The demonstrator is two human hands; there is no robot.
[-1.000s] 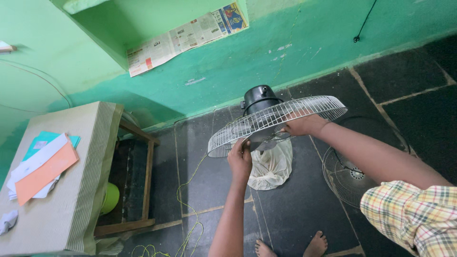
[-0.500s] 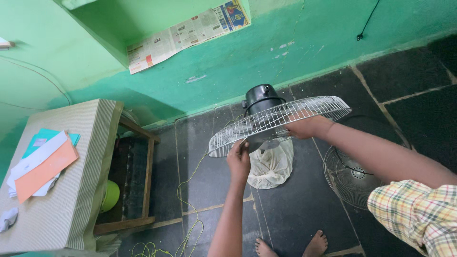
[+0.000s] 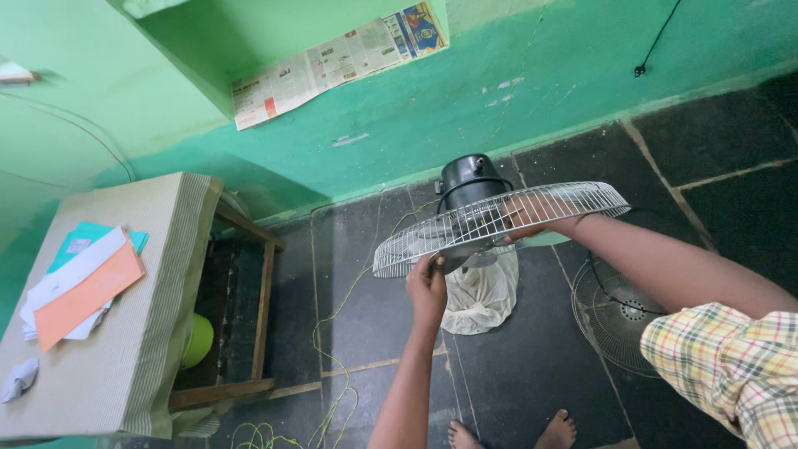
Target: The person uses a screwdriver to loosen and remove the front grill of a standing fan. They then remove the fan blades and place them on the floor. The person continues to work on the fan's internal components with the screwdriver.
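White-coated metal wire fan guard (image 3: 499,223), glossy black motor housing (image 3: 470,179), crinkled translucent plastic bag (image 3: 480,293)

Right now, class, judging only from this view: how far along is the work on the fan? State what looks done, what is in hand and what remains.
Done: one wire grille lies flat on the floor, off the fan. In hand: the left hand and right hand hold the white fan guard by its rim against the black motor housing. Left: the guard's seating cannot be judged, and the floor grille stays apart from the fan.
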